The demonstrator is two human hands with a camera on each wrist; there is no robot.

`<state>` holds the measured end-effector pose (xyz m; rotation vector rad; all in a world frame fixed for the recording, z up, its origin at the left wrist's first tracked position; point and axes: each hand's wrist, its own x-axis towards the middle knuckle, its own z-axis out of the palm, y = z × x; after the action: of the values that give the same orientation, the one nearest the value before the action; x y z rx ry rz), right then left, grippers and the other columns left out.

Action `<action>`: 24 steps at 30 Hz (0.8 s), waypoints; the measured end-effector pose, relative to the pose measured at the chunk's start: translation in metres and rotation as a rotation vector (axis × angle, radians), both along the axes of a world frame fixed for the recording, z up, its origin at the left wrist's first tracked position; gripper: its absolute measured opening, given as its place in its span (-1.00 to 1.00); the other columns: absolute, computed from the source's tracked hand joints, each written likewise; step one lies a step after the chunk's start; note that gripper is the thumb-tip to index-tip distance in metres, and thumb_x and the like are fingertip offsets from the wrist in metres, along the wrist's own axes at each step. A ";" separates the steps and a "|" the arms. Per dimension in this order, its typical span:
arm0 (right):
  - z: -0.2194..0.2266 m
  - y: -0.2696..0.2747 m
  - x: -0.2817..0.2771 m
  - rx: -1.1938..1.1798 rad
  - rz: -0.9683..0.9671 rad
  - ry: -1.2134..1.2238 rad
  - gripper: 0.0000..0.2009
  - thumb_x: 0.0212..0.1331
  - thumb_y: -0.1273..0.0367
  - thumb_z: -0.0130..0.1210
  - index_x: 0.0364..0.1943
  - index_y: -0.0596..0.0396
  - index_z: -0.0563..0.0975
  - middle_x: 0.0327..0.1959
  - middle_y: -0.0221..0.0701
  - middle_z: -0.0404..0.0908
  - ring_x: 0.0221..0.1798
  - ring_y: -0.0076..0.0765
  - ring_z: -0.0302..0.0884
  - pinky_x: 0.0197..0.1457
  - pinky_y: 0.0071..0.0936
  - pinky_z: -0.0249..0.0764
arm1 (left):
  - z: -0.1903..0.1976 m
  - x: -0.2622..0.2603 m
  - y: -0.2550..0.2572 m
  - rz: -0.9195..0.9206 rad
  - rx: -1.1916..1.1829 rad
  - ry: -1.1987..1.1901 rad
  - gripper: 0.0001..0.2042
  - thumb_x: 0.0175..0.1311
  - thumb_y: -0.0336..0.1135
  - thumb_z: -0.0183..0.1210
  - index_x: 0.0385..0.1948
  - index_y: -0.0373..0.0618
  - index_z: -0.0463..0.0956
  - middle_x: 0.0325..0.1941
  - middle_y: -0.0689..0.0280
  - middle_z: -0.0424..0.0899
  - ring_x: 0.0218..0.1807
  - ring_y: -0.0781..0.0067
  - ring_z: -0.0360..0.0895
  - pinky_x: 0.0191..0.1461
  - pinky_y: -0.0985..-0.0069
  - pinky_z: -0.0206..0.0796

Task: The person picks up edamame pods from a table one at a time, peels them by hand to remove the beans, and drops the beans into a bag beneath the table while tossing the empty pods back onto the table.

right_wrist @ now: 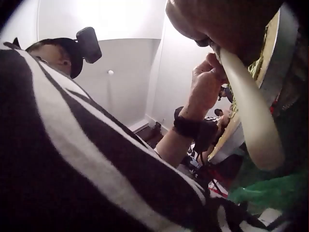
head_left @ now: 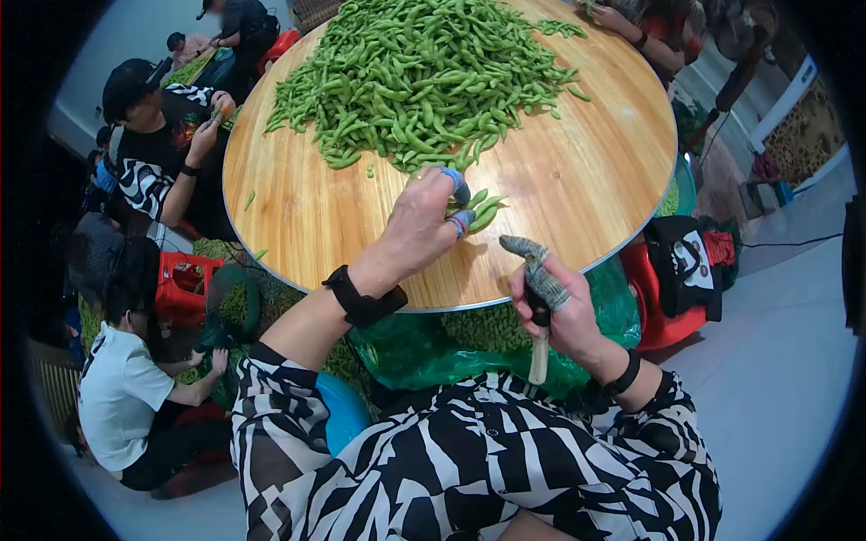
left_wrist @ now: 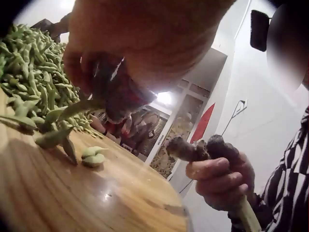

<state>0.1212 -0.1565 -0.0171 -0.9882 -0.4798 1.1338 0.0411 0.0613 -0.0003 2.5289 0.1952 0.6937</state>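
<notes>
A big heap of green soybean pods [head_left: 406, 81] covers the far half of the round wooden table [head_left: 577, 198]. Over the table's near part, my left hand [head_left: 419, 216] pinches a few soybean pods [head_left: 487, 215] between its thumb and fingertips, which wear blue-grey wraps. One pod sticks out from those fingers in the left wrist view. My right hand [head_left: 564, 307], at the table's near edge, grips a tool by its smooth pale handle [right_wrist: 253, 116]; the fist hides its working end. Grey wraps [left_wrist: 186, 149] cover its thumb and forefinger.
Below the near table edge hangs a green plastic bag [head_left: 397, 352] over more pods. Red stools [head_left: 185, 284] stand at both sides, one draped with dark cloth [head_left: 681, 266]. A person in a black cap [head_left: 135, 99] sits at the left; another, in white [head_left: 122, 388], sits lower down.
</notes>
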 end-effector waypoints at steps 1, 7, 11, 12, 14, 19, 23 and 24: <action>0.001 0.003 0.000 0.011 -0.009 -0.032 -0.65 0.45 0.26 -0.27 0.20 0.09 0.31 -0.39 -0.48 0.42 -0.58 -0.69 0.28 -0.65 -0.75 0.22 | 0.000 -0.003 -0.003 0.018 -0.064 0.022 -0.82 0.01 -0.50 0.23 -0.34 -0.21 0.47 -0.31 0.16 0.53 -0.24 0.16 0.50 -0.18 0.34 0.34; -0.006 0.019 0.001 -0.019 0.001 0.070 -0.67 0.45 0.18 -0.30 -0.08 0.16 0.38 -0.44 -0.43 0.42 -0.59 -0.63 0.30 -0.67 -0.73 0.23 | -0.001 -0.016 -0.022 -0.075 -0.361 -0.029 -0.80 0.04 -0.46 0.27 -0.30 -0.21 0.48 -0.35 0.26 0.56 -0.33 0.37 0.52 -0.34 0.50 0.28; -0.006 0.020 0.000 -0.002 0.106 0.143 -0.56 0.45 0.10 -0.35 -0.34 0.18 0.41 -0.53 -0.42 0.39 -0.63 -0.60 0.28 -0.70 -0.71 0.21 | -0.013 -0.023 -0.032 -0.135 -0.430 -0.083 -0.79 0.01 -0.49 0.29 -0.30 -0.19 0.50 -0.35 0.30 0.54 -0.32 0.40 0.50 -0.33 0.53 0.27; -0.006 0.022 -0.002 -0.028 0.083 0.147 -0.54 0.45 0.08 -0.36 -0.35 0.18 0.41 -0.55 -0.42 0.38 -0.63 -0.60 0.27 -0.70 -0.71 0.20 | -0.018 -0.021 -0.028 -0.122 -0.356 -0.109 -0.79 0.00 -0.50 0.29 -0.30 -0.18 0.50 -0.35 0.30 0.54 -0.32 0.40 0.49 -0.32 0.53 0.27; -0.007 0.029 -0.003 -0.072 0.031 0.148 -0.50 0.44 0.04 -0.39 -0.37 0.17 0.41 -0.59 -0.43 0.36 -0.65 -0.59 0.26 -0.70 -0.72 0.18 | -0.019 -0.016 -0.024 -0.097 -0.249 -0.160 -0.80 -0.07 -0.61 0.21 -0.36 -0.22 0.47 -0.36 0.21 0.51 -0.28 0.16 0.52 -0.29 0.38 0.39; -0.008 0.031 0.000 -0.012 0.113 0.125 -0.47 0.43 -0.01 -0.42 -0.38 0.17 0.39 -0.62 -0.43 0.33 -0.68 -0.60 0.22 -0.70 -0.73 0.16 | -0.011 -0.021 -0.026 -0.107 -0.281 -0.121 -0.77 0.00 -0.61 0.24 -0.27 -0.21 0.51 -0.33 0.29 0.55 -0.28 0.44 0.52 -0.22 0.52 0.35; -0.002 0.027 0.001 0.036 0.160 0.149 -0.47 0.43 -0.01 -0.44 -0.42 0.15 0.36 -0.64 -0.45 0.28 -0.69 -0.61 0.16 -0.68 -0.72 0.15 | -0.006 -0.027 -0.035 -0.124 -0.738 -0.058 -0.78 0.07 -0.64 0.21 -0.22 -0.24 0.51 -0.28 0.34 0.59 -0.22 0.57 0.53 -0.08 0.56 0.41; 0.000 0.026 0.000 0.040 0.169 0.164 -0.47 0.43 -0.02 -0.44 -0.43 0.14 0.36 -0.64 -0.46 0.27 -0.69 -0.61 0.15 -0.68 -0.72 0.15 | -0.004 -0.028 -0.036 -0.137 -0.817 -0.048 -0.79 0.08 -0.64 0.21 -0.22 -0.25 0.51 -0.27 0.35 0.59 -0.20 0.58 0.52 -0.05 0.56 0.41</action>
<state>0.1215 -0.1305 -0.0175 -0.8239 -0.4586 1.3405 0.0129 0.0253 -0.0042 1.7248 0.2282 0.4827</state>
